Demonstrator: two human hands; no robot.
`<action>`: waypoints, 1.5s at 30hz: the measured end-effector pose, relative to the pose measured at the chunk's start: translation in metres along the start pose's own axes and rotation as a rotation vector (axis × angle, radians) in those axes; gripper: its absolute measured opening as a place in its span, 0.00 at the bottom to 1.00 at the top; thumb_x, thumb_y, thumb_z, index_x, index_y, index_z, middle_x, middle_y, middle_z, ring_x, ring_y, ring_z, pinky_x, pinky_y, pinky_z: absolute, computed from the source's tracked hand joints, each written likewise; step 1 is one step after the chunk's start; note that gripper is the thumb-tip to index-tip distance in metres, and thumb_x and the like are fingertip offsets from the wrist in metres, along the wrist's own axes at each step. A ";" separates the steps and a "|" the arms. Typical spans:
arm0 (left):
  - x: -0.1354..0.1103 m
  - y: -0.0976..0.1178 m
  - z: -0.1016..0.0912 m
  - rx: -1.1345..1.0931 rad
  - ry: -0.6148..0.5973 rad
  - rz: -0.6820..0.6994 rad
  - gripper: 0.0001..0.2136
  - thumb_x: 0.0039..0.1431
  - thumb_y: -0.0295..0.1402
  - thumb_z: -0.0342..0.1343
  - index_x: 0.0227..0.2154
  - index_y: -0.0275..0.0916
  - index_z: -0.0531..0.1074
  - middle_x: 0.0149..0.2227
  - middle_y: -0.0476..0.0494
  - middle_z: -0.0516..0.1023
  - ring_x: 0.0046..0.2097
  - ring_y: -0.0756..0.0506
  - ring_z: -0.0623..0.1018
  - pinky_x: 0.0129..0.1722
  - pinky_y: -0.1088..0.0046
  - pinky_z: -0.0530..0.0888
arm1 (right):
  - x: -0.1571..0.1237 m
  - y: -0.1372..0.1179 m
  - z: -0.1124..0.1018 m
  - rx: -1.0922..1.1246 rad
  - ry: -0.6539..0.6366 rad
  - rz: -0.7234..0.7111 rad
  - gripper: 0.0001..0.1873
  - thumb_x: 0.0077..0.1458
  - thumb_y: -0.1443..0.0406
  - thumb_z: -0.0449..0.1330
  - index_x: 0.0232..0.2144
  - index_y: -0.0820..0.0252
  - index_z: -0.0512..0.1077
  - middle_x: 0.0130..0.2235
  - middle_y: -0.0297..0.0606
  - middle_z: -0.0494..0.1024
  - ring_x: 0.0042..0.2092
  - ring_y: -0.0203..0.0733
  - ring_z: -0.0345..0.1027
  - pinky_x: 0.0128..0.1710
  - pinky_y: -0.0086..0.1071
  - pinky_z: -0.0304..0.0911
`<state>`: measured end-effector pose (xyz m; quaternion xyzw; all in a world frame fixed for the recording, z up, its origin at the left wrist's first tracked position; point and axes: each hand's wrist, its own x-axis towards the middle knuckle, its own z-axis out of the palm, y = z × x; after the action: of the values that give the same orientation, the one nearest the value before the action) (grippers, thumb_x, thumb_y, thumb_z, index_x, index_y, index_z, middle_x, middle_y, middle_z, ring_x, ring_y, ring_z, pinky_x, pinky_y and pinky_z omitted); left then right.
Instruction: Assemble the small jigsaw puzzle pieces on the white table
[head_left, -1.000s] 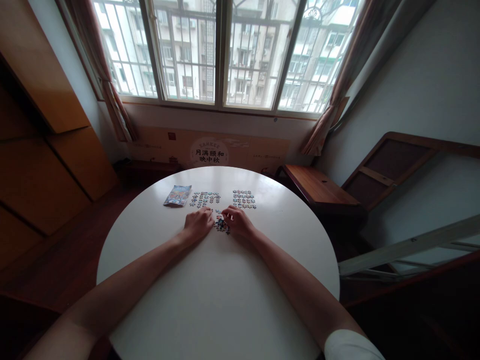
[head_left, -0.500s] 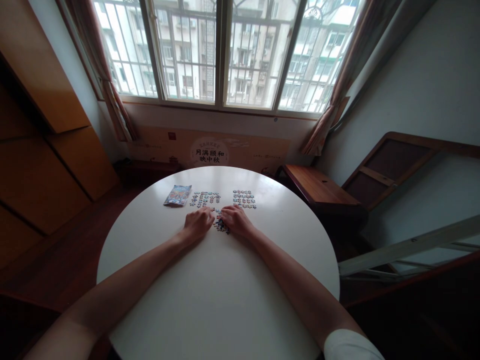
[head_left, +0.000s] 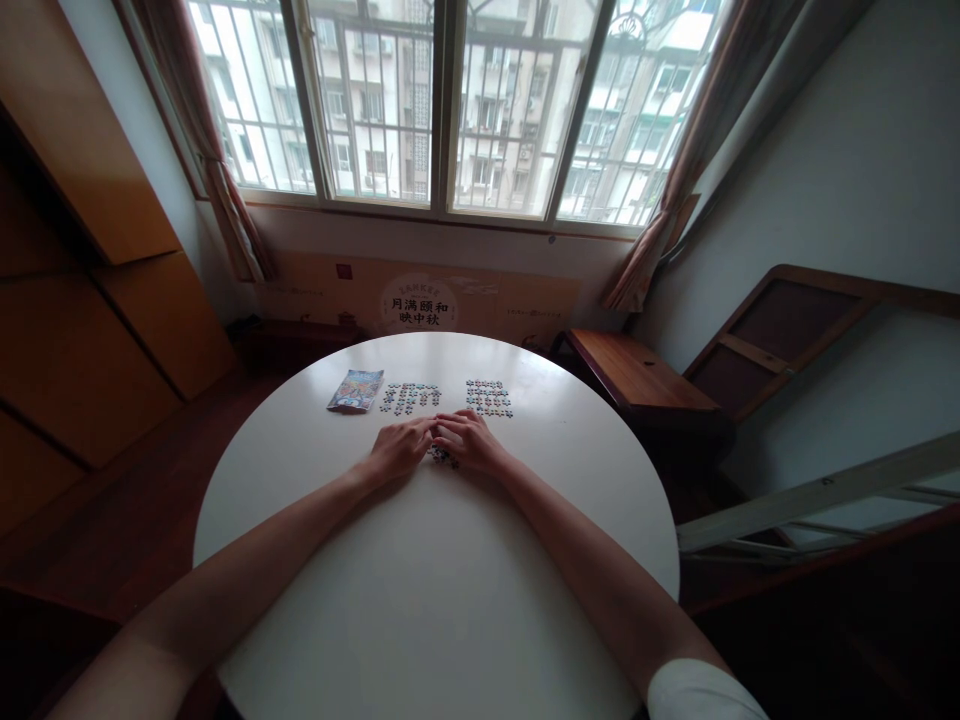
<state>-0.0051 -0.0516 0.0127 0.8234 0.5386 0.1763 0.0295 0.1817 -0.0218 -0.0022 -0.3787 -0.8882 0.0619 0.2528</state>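
Observation:
My left hand (head_left: 403, 446) and my right hand (head_left: 471, 440) meet at the fingertips above a small heap of jigsaw puzzle pieces (head_left: 442, 456) on the white round table (head_left: 435, 600). Both hands have bent fingers drawn together; anything pinched in them is too small or hidden to make out. Part of the heap shows below the fingers, the rest lies under the hands. Beyond my left hand, loose puzzle pieces (head_left: 410, 398) are laid out in rough rows. A tidier block of puzzle pieces (head_left: 488, 398) in rows lies beyond my right hand.
A printed puzzle packet (head_left: 356, 391) lies left of the laid-out pieces. Past the table's right edge stands a low wooden side table (head_left: 637, 370). A wooden cabinet (head_left: 135, 330) is at the left, and a barred window (head_left: 442, 110) is behind.
My fingertips have come together over the heap, where a gap showed between them before. The right fingers have shifted left and now cover more of the heap's upper part.

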 end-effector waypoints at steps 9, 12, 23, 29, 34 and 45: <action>0.000 0.002 0.000 -0.038 0.023 -0.070 0.16 0.62 0.40 0.43 0.46 0.49 0.73 0.53 0.52 0.72 0.48 0.47 0.74 0.46 0.73 0.70 | -0.002 -0.001 0.000 -0.072 0.025 0.144 0.18 0.59 0.53 0.51 0.44 0.54 0.73 0.50 0.39 0.73 0.51 0.46 0.60 0.51 0.40 0.53; -0.001 0.003 -0.001 -0.045 0.024 -0.071 0.15 0.61 0.41 0.44 0.44 0.49 0.74 0.52 0.52 0.72 0.48 0.46 0.75 0.45 0.73 0.70 | -0.003 0.002 0.000 -0.069 0.060 0.189 0.15 0.59 0.59 0.52 0.43 0.56 0.73 0.47 0.40 0.74 0.49 0.44 0.62 0.51 0.38 0.53; -0.001 0.004 0.000 -0.049 0.040 -0.064 0.15 0.61 0.42 0.44 0.42 0.48 0.74 0.52 0.52 0.73 0.48 0.46 0.75 0.44 0.72 0.71 | -0.010 0.000 -0.024 -0.178 -0.028 0.277 0.13 0.58 0.62 0.53 0.31 0.57 0.77 0.41 0.42 0.72 0.42 0.43 0.64 0.44 0.37 0.53; 0.000 0.001 0.003 -0.038 0.052 -0.051 0.15 0.61 0.42 0.44 0.42 0.48 0.74 0.51 0.52 0.73 0.47 0.46 0.75 0.42 0.72 0.71 | -0.025 -0.003 -0.017 -0.187 0.062 0.350 0.12 0.57 0.64 0.52 0.37 0.56 0.76 0.45 0.42 0.72 0.48 0.46 0.61 0.46 0.38 0.54; 0.000 0.000 0.004 -0.027 0.061 -0.040 0.15 0.61 0.42 0.44 0.42 0.48 0.74 0.51 0.52 0.73 0.47 0.46 0.75 0.42 0.72 0.71 | -0.031 -0.001 -0.013 -0.166 0.062 0.358 0.15 0.57 0.61 0.53 0.44 0.56 0.73 0.51 0.42 0.70 0.52 0.48 0.57 0.48 0.40 0.54; -0.001 0.005 -0.001 -0.047 0.028 -0.076 0.14 0.60 0.42 0.46 0.43 0.48 0.74 0.52 0.51 0.72 0.48 0.46 0.74 0.44 0.72 0.70 | -0.031 0.002 -0.011 -0.159 0.077 0.362 0.16 0.56 0.61 0.53 0.46 0.56 0.72 0.50 0.43 0.70 0.52 0.49 0.57 0.49 0.41 0.54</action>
<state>-0.0016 -0.0546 0.0142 0.7989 0.5655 0.1991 0.0479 0.2065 -0.0435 -0.0062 -0.5529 -0.7974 0.0213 0.2408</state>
